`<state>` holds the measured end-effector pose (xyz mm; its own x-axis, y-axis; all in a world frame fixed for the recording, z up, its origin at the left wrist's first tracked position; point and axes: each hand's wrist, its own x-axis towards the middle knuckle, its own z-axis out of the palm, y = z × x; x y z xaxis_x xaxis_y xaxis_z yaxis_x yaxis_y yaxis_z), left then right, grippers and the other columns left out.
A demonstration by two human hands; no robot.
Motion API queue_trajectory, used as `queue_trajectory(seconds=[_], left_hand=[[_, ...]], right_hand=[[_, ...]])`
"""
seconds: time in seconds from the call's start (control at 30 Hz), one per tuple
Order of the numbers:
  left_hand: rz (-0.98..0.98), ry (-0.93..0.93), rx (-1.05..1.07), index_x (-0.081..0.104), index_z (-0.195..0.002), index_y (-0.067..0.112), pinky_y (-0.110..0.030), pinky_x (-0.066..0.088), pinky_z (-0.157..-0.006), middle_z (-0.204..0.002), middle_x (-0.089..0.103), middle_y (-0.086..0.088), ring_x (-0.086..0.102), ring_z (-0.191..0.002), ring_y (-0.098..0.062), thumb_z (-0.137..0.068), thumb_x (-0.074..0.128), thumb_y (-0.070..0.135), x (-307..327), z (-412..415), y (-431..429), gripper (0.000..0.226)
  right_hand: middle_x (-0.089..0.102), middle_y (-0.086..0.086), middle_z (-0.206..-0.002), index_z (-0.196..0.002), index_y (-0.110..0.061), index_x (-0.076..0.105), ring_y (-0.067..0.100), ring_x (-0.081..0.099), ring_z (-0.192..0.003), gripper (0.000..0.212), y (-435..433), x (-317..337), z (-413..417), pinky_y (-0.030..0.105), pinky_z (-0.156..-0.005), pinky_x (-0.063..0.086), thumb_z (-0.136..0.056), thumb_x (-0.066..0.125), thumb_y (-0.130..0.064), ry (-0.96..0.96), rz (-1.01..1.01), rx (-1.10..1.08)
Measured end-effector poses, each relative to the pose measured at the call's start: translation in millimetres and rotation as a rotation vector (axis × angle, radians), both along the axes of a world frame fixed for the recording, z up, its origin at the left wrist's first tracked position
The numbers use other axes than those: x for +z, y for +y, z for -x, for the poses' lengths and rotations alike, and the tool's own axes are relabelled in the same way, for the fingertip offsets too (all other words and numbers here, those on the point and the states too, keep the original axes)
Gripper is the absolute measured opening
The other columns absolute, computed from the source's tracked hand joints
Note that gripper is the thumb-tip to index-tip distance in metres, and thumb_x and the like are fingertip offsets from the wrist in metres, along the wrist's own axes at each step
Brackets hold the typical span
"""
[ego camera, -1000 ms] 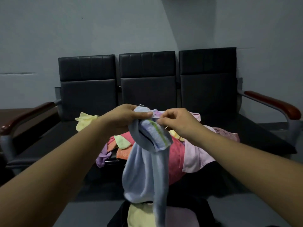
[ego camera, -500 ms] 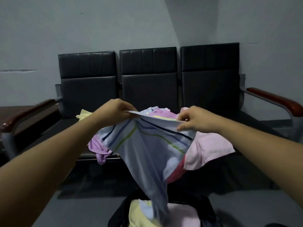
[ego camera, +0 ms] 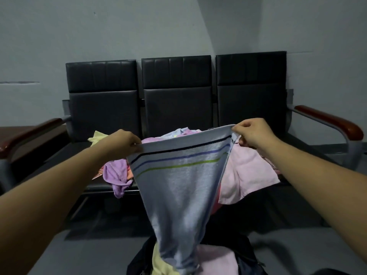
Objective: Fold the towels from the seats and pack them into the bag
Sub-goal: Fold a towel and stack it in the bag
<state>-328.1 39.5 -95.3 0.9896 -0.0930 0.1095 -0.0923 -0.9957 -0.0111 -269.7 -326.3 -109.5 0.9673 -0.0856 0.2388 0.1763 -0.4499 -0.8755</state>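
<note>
Holding up a pale blue terry towel with dark, purple and green stripes (ego camera: 178,187) by its top edge, stretched pretty flat in front of the black three-seat bench (ego camera: 176,108). Pinching one top corner with the left hand (ego camera: 124,142), fingers curled tight onto the hem. Same deal with the right hand (ego camera: 253,133) on the other corner, thumb and fingers closed on the cloth. Hanging down narrow, right over the open black bag (ego camera: 248,255) on the floor, low end at the folded yellow towel (ego camera: 160,262) and folded pink towel (ego camera: 216,261) packed inside; touching or not, can't tell. Plenty heaped on the middle seat behind: a big pale pink towel (ego camera: 250,171) drooping over the front edge, a crumpled purple towel (ego camera: 115,173) off to the left, a scrap of light yellow cloth (ego camera: 97,135) further back.
</note>
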Motion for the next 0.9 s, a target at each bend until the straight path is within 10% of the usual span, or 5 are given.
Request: queue_trajectory(seconds=[0.23,0.37,0.57,0.9], left_hand=[[1.025,0.085,-0.159,0.053,-0.112,0.006,-0.024,0.053,-0.049,-0.089,0.058,-0.014,0.065,-0.057,-0.015,-0.1,0.053,0.002,7.6,12.1,-23.8,0.013],[1.231,0.24,-0.231,0.061,-0.097,0.006,-0.029,0.061,-0.064,-0.093,0.063,-0.02,0.069,-0.077,-0.03,-0.101,0.048,0.0,21.8,17.4,-36.8,0.015],[1.05,0.313,-0.28,0.059,-0.111,-0.003,-0.025,0.06,-0.073,-0.1,0.073,-0.02,0.075,-0.09,-0.025,-0.098,0.055,-0.002,25.8,21.9,-58.2,0.014],[0.689,0.003,-0.307,0.068,-0.097,0.014,-0.017,0.046,-0.051,-0.064,0.069,-0.004,0.063,-0.053,-0.011,-0.098,0.062,0.031,25.3,20.2,-83.8,0.018]], right_hand=[[0.065,0.011,-0.077,-0.102,0.001,0.071,0.013,0.059,-0.059,0.01,10.4,5.3,1.1,0.019,-0.047,0.051,-0.094,0.066,0.0,0.082,-0.217,0.003],[0.065,0.011,-0.076,-0.101,0.002,0.073,0.015,0.057,-0.062,0.014,18.5,8.5,1.0,0.019,-0.047,0.048,-0.091,0.065,0.006,0.134,-0.332,0.092],[0.061,0.013,-0.075,-0.088,-0.009,0.058,0.016,0.059,-0.053,0.018,35.9,16.3,14.8,0.026,-0.05,0.051,-0.09,0.068,0.006,0.054,-0.277,0.134],[0.075,0.012,-0.088,-0.099,0.001,0.076,0.016,0.074,-0.081,0.017,67.0,28.6,54.6,0.023,-0.075,0.06,-0.088,0.075,-0.013,0.031,-0.056,0.607]])
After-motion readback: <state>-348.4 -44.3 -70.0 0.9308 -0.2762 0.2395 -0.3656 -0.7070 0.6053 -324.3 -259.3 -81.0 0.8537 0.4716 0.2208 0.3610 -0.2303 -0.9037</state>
